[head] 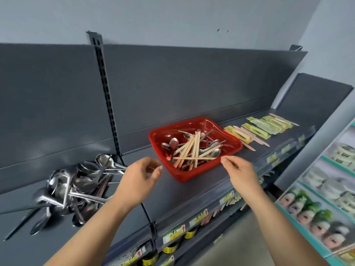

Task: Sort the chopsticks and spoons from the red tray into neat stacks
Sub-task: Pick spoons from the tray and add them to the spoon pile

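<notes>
Red tray (192, 172) sits mid-frame on the shelf (192, 191), chopsticks (189, 148) and spoons (173, 143) jumbled inside; most chopsticks run lower left to upper right; right hand (240, 169) reaches the near rim, left hand (142, 175) just beside it; both hands' fingers loosely curled, holding nothing.

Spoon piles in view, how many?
2: a loose pile on the shelf, left; spoons mixed with chopsticks in the red tray. Some may lie buried.

Both bare forearms reach forward, well apart. The left hand (140, 177) hovers with its fingers (158, 171) loosely curled, holding nothing. The right hand (240, 169) stretches forward, forefinger and thumb nearly meeting, empty.
</notes>
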The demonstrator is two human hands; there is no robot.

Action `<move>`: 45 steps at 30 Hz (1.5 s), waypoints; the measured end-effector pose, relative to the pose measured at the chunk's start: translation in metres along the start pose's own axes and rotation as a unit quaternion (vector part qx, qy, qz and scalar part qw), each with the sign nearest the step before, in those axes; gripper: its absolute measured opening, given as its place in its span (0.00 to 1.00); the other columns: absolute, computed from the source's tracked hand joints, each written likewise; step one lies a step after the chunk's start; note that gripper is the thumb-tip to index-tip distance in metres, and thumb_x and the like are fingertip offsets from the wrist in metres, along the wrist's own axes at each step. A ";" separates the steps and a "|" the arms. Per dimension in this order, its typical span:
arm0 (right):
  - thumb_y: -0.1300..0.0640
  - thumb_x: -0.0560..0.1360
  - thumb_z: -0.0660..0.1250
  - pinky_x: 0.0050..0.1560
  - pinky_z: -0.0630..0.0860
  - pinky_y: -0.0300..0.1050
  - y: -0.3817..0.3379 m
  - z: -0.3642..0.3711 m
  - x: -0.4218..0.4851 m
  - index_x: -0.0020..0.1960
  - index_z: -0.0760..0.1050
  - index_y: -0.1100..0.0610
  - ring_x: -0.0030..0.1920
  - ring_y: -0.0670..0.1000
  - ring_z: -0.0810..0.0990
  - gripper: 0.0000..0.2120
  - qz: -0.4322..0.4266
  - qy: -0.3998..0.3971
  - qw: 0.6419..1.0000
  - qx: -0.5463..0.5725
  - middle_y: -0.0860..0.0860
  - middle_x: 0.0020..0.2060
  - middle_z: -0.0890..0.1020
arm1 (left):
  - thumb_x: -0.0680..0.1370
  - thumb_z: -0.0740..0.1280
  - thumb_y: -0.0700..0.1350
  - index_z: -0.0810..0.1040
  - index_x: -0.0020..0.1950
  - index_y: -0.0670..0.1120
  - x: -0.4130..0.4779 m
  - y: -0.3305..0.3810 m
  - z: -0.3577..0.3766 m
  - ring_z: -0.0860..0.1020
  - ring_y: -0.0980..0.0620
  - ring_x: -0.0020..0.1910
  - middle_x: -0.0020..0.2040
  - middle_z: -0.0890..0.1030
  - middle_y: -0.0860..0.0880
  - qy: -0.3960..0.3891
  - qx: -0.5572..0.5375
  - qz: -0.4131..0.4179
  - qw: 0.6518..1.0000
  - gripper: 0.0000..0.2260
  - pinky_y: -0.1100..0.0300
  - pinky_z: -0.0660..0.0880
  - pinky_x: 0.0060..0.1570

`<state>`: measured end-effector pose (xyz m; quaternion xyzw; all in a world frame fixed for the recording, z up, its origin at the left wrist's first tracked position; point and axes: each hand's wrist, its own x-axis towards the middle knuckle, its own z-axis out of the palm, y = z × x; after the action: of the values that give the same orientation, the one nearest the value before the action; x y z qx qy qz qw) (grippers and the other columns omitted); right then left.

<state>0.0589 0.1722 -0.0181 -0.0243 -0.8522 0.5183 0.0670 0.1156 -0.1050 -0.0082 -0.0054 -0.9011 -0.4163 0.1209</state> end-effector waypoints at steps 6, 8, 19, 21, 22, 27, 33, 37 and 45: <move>0.54 0.79 0.65 0.36 0.71 0.25 0.021 -0.007 0.060 0.47 0.79 0.45 0.39 0.35 0.78 0.06 -0.017 -0.002 0.999 -0.046 0.35 0.40 0.80 | 0.77 0.69 0.46 0.80 0.52 0.48 0.075 0.000 0.037 0.79 0.58 0.43 0.44 0.82 0.56 -0.041 0.022 -0.001 0.999 0.05 0.70 0.72 0.42; 0.54 0.78 0.66 0.37 0.70 0.25 0.023 -0.004 0.063 0.49 0.80 0.47 0.43 0.33 0.77 0.05 -0.021 -0.017 0.998 -0.060 0.34 0.40 0.79 | 0.77 0.69 0.45 0.80 0.54 0.46 0.083 -0.003 0.043 0.81 0.53 0.45 0.47 0.83 0.52 -0.074 0.045 -0.008 0.996 0.08 0.59 0.77 0.47; 0.57 0.77 0.68 0.46 0.75 0.30 0.045 0.004 0.170 0.53 0.84 0.54 0.48 0.42 0.81 0.08 -0.025 -0.131 0.983 -0.124 0.40 0.43 0.83 | 0.79 0.62 0.47 0.79 0.56 0.46 0.181 -0.019 0.132 0.80 0.45 0.52 0.53 0.82 0.46 -0.287 0.279 -0.028 0.916 0.10 0.52 0.77 0.53; 0.57 0.77 0.68 0.44 0.71 0.25 0.048 0.006 0.188 0.53 0.84 0.53 0.49 0.38 0.80 0.08 -0.033 -0.156 0.979 -0.129 0.37 0.42 0.81 | 0.79 0.62 0.48 0.79 0.55 0.47 0.186 -0.026 0.138 0.80 0.46 0.52 0.51 0.81 0.47 -0.280 0.292 -0.038 0.914 0.09 0.53 0.77 0.51; 0.57 0.77 0.68 0.44 0.70 0.25 0.049 0.007 0.198 0.53 0.84 0.52 0.48 0.37 0.79 0.08 -0.041 -0.171 0.975 -0.132 0.36 0.42 0.81 | 0.79 0.62 0.47 0.78 0.56 0.48 0.187 -0.029 0.138 0.80 0.46 0.52 0.52 0.81 0.48 -0.272 0.294 -0.047 0.915 0.09 0.53 0.77 0.50; 0.57 0.77 0.67 0.45 0.70 0.25 0.049 0.007 0.245 0.54 0.83 0.53 0.49 0.37 0.78 0.08 -0.083 -0.204 0.967 -0.127 0.39 0.45 0.82 | 0.81 0.57 0.47 0.68 0.68 0.49 0.192 -0.043 0.133 0.78 0.48 0.44 0.48 0.77 0.49 -0.158 0.266 -0.089 0.947 0.15 0.56 0.72 0.42; 0.60 0.76 0.68 0.56 0.76 0.38 0.054 0.026 0.285 0.55 0.83 0.55 0.51 0.43 0.81 0.09 -0.106 -0.306 0.936 -0.139 0.46 0.50 0.84 | 0.80 0.58 0.55 0.74 0.43 0.49 0.196 -0.039 0.141 0.74 0.53 0.36 0.42 0.77 0.52 -0.117 0.239 -0.189 0.945 0.13 0.58 0.68 0.36; 0.55 0.73 0.73 0.58 0.77 0.42 0.066 0.037 0.291 0.58 0.81 0.53 0.52 0.44 0.81 0.14 -0.100 -0.385 0.892 -0.216 0.46 0.52 0.84 | 0.78 0.63 0.57 0.77 0.37 0.49 0.190 -0.036 0.150 0.76 0.52 0.37 0.43 0.77 0.51 -0.089 0.214 -0.200 0.952 0.15 0.58 0.68 0.36; 0.54 0.72 0.69 0.42 0.79 0.43 0.072 0.031 0.294 0.53 0.81 0.45 0.44 0.47 0.82 0.11 -0.185 -0.423 0.786 -0.411 0.45 0.46 0.84 | 0.74 0.69 0.46 0.75 0.53 0.45 0.189 -0.039 0.158 0.77 0.48 0.42 0.46 0.79 0.49 -0.046 0.229 -0.275 0.933 0.10 0.59 0.69 0.39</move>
<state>-0.2387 0.2108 -0.0701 0.3298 -0.9159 0.0552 -0.2221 -0.1064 -0.0291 -0.0941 0.2512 -0.9429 -0.2148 -0.0424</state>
